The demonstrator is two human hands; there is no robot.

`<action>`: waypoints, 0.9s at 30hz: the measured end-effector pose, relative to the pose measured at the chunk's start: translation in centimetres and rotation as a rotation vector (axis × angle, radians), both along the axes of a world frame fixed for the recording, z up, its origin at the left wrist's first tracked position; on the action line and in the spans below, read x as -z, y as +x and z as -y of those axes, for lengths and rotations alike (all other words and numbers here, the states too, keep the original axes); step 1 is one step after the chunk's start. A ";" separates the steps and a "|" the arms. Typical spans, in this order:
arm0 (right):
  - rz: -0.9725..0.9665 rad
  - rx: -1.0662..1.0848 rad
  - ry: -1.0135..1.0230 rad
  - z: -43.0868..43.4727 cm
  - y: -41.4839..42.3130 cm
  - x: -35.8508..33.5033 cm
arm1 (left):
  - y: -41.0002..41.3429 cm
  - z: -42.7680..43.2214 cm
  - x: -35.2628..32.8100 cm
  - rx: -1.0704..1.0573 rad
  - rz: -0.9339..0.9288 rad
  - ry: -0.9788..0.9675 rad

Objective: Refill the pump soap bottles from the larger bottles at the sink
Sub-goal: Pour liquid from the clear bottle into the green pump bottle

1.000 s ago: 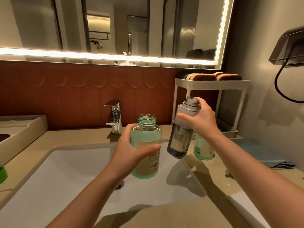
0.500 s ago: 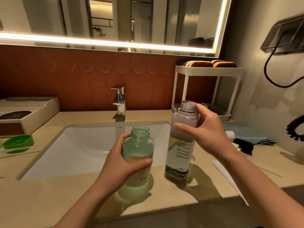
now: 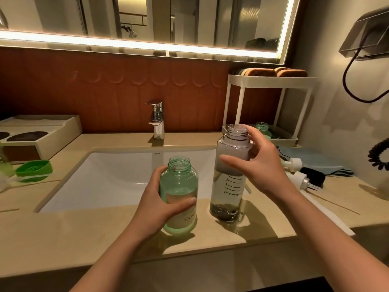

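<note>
A squat green bottle [image 3: 179, 186], uncapped and partly full of pale liquid, stands on the counter's front edge by the sink [image 3: 117, 178]. My left hand [image 3: 155, 205] grips its body. To its right stands a taller grey bottle [image 3: 229, 182], also uncapped, with a little dark liquid at the bottom. My right hand [image 3: 259, 165] holds its upper part with thumb and fingers curled round it. Another green bottle [image 3: 263, 129] shows behind my right hand. Two pump heads [image 3: 299, 171] lie on the counter at the right.
A chrome tap [image 3: 156, 121] rises behind the basin. A white two-tier rack [image 3: 269, 106] with folded towels stands at the back right, a blue cloth [image 3: 313, 161] in front of it. A green soap dish [image 3: 33, 170] and a beige tray [image 3: 42, 135] are at the left.
Both bottles came down from above the basin to stand on the counter's front edge. My hands stayed on them; the view shifted back and lower.
</note>
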State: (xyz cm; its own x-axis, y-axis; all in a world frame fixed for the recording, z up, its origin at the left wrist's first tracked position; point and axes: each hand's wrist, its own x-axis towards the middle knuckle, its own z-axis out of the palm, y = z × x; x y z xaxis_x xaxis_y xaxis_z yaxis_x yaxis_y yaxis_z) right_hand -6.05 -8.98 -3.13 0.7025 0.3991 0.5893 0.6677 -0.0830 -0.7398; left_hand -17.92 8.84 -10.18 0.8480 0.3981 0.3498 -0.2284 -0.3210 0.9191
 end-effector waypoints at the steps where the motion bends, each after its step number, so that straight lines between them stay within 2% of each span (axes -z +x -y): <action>1: -0.023 -0.007 0.018 -0.1 0.0 0.3 | 0.0 0.1 0.0 -0.014 0.004 -0.010; 6: -0.204 -0.123 0.129 -0.6 -0.1 1.6 | 0.3 0.5 -0.6 -0.075 0.087 -0.080; 9: -0.253 -0.191 0.098 -0.8 -0.2 1.9 | 0.6 0.9 -1.0 -0.085 0.108 -0.016; 13: -0.269 -0.234 0.145 -1.1 -0.2 1.7 | 1.0 1.1 -0.5 -0.115 0.159 -0.027; 21: -0.053 -0.203 -0.041 -1.3 -0.1 0.3 | 1.5 1.5 0.1 -0.157 0.238 -0.064; 27: 0.178 -0.085 -0.320 -0.9 0.0 -0.4 | 1.6 1.4 0.2 -0.154 0.252 -0.054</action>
State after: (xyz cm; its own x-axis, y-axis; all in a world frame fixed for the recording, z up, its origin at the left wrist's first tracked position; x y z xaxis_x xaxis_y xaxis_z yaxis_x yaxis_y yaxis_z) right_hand -6.07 -8.07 -2.68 0.5569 0.6354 0.5349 0.7978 -0.2301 -0.5573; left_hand -16.36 7.41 -10.35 0.6651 0.5395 0.5163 -0.4040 -0.3214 0.8564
